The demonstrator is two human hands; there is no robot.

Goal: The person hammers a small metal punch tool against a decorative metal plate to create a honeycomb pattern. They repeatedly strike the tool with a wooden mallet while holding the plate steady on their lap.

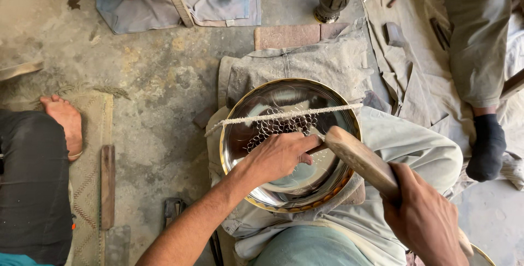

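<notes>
At centre frame I see the left hand (278, 157) resting inside a shiny round metal tray (256, 118), its fingers curled tight around a thin tool whose tip I cannot make out. At lower right the right hand (423, 219) is wrapped firmly around the handle of a wooden mallet (357, 157), whose head hangs just beside the left hand's fingers. The tray lies tilted on the person's lap in the middle of the frame, gold-rimmed, holding nothing loose; a patch of scale-like engraved pattern (278, 126) shows on its mirror face just above the left hand. A taut pale cord (284, 116) crosses over the tray from left to right. A dusty grey cloth (305, 64) lies under the tray's upper edge. At the left edge, another person's bare foot (65, 118) rests on a woven mat (93, 178); at the right, a dark-socked foot (486, 146).
</notes>
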